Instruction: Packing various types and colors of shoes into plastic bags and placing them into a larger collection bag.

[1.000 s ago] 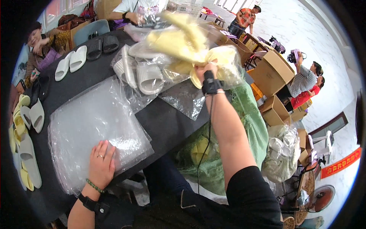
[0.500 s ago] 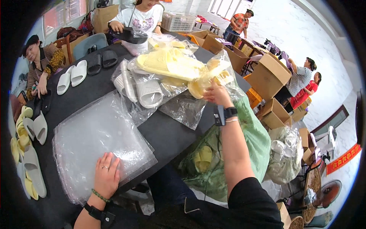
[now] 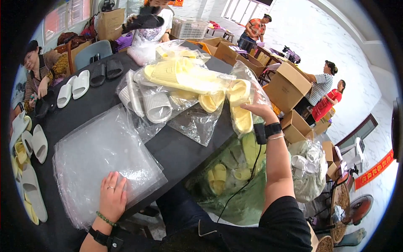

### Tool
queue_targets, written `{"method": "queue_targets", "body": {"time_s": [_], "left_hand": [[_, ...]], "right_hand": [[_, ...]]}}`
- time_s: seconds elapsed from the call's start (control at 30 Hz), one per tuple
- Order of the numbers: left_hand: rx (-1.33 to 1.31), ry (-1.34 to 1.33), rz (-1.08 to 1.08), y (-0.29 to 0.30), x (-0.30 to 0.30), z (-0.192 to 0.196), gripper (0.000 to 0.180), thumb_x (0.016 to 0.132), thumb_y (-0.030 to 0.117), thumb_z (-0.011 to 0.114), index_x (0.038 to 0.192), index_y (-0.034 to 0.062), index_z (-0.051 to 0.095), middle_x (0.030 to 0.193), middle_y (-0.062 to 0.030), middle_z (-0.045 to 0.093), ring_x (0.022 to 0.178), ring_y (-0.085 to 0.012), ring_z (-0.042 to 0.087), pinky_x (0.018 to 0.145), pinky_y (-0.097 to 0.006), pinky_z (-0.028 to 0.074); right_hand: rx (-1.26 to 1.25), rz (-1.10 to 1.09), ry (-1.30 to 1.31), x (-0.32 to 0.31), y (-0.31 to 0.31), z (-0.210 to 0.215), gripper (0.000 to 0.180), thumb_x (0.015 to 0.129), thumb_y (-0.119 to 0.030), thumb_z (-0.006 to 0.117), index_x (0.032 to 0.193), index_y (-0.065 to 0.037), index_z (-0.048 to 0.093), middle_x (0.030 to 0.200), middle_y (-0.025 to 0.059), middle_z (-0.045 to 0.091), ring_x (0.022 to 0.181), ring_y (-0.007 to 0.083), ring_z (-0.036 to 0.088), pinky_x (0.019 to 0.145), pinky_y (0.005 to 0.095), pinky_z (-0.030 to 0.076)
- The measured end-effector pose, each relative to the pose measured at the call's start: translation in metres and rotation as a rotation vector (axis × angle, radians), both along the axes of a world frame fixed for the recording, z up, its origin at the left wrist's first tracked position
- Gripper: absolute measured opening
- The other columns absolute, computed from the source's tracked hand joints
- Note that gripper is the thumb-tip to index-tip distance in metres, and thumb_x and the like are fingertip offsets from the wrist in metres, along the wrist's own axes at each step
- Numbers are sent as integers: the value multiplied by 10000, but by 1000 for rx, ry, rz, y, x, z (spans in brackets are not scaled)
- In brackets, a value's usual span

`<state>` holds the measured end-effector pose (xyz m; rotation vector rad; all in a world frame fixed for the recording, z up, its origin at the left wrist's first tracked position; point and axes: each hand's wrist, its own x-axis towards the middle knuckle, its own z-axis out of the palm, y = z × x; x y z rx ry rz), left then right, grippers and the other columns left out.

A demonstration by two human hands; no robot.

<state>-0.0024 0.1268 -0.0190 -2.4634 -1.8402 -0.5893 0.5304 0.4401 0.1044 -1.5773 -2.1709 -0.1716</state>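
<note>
My left hand (image 3: 113, 193) lies flat, fingers stretched, on a stack of clear plastic bags (image 3: 100, 151) at the near edge of the black table. With my right hand (image 3: 261, 110) I grip the side of a bagged pair of yellow slippers (image 3: 242, 119) at the table's right edge; the fingertips are partly hidden behind the plastic. Left of it is a heap of bagged slippers, with a yellow slipper (image 3: 180, 75) on top and a grey slipper (image 3: 157, 107) below. Under my right forearm a green sack (image 3: 239, 201) holds more yellow slippers.
Loose white slippers (image 3: 80, 84) and dark slippers (image 3: 105, 71) stand at the far left; grey and yellow ones line the left edge. Across the table a person holds a black slipper (image 3: 147, 19). Cardboard boxes (image 3: 289, 86) and a white sack (image 3: 308, 168) stand at the right.
My right hand has moved right, bringing the bagged yellow slippers away from the heap to above the sack. My left hand stays on the bags. The person opposite has raised the black slipper.
</note>
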Motion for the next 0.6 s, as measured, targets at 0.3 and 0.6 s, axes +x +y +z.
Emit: {"method": "queue_targets", "body": {"time_s": [0.3,0.6], "left_hand": [[-15,17,2,-1,0,1,409,881,130,539,1277,25,551,1405,-225,446,1314,-411,412,1105,-542,294],[-14,-9,-7,-3,-3,0,412,882,145,540,1278,32,551,1406,-228,445,1310,-418,413,1102,-559,288]], "right_hand": [[-679,-29,734,-22,-11,14,1015,878,-287,659,1556,-195,-91,1595,150,168,1351,246,366,1035,419,368],[-713,-50,936,-17,-57,40,617,998,-339,473,1499,-43,267,1438,244,441,1215,313,556,936,416,492]]}}
